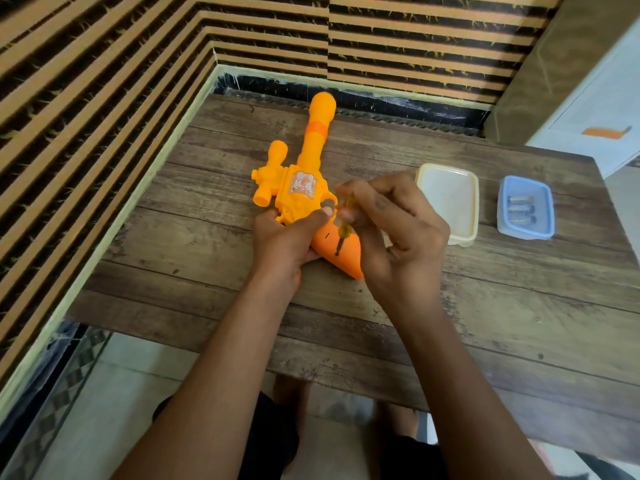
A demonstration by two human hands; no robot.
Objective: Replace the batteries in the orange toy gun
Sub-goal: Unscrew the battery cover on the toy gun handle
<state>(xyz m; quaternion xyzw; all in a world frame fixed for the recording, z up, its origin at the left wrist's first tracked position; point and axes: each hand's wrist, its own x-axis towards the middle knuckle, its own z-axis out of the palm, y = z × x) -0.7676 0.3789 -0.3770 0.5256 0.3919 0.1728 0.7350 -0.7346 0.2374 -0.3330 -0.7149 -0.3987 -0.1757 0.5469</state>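
The orange toy gun (304, 174) lies on the wooden table (485, 306), barrel pointing away from me, grip toward me. My left hand (287, 237) grips the gun where the body meets the grip. My right hand (391, 226) pinches a small screwdriver (343, 233) with a yellow handle. Its dark tip touches the side of the orange grip (343, 258). A blue tray (524, 207) at the right holds three batteries (520, 210).
A white plastic container (450, 202) stands just right of my right hand, with the blue tray beyond it. Striped walls close in at the left and back. The table's near edge runs above my knees.
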